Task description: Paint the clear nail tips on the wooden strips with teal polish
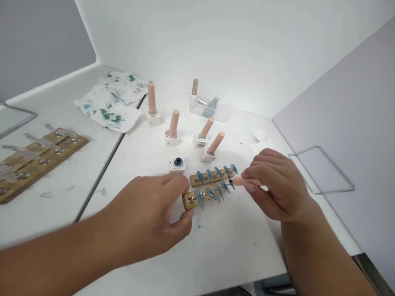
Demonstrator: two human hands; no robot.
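My left hand (pixel 154 213) pinches the left end of a small wooden strip (pixel 193 200) that carries several teal nail tips. A second wooden strip (pixel 212 176) with teal tips lies just behind it on the white table. My right hand (pixel 274 185) is closed on a peach-handled polish brush (pixel 239 180), whose dark tip touches the tips at the right end of the strips. An open polish bottle (pixel 177 165) with teal polish stands just behind my left fingers.
Several capped polish bottles (pixel 173 130) with peach caps stand behind the strips. Stained paper towels (pixel 111 102) lie at the back left. A larger wooden board (pixel 37 160) with clear nail tips lies on the left. A wire frame (pixel 321 170) lies at the right.
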